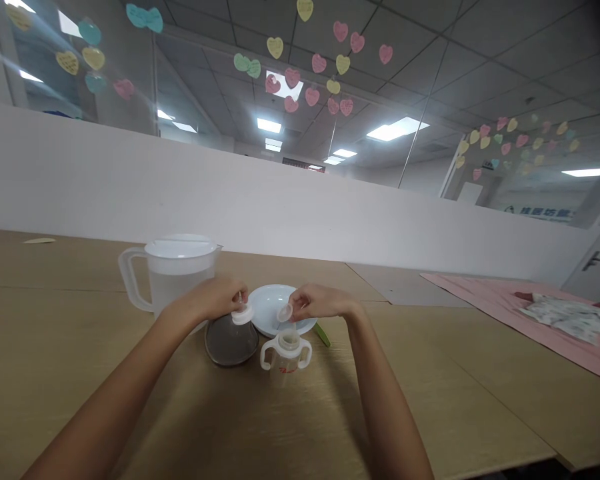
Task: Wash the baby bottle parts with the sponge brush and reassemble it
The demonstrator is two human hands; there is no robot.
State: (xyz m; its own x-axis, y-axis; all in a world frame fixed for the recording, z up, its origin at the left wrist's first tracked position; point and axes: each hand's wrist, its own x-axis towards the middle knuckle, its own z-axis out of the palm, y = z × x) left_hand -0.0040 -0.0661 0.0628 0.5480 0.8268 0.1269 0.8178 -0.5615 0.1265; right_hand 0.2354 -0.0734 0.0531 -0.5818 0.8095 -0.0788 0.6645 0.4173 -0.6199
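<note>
My left hand point(223, 298) is closed on a white bottle top point(243, 315), a ring with a teat-like tip pinched between the fingers. It is held over a dark grey round object point(231, 341) on the table. In my right hand point(316, 301) is a small translucent cap point(285, 312), tilted just above the baby bottle. That clear baby bottle point(285, 365) stands upright with its mouth uncovered, two white handles at its sides and red print on the front. Behind it lies a white plate point(267, 300), partly covered by my right hand and the cap.
A lidded translucent pitcher point(180, 277) with liquid stands at the left behind my left arm. A green strip-like handle point(323, 335) sticks out beside the plate. Patterned cloth point(573, 317) lies on a pink mat point(485, 293) at the right. A low white wall point(280, 213) borders the table.
</note>
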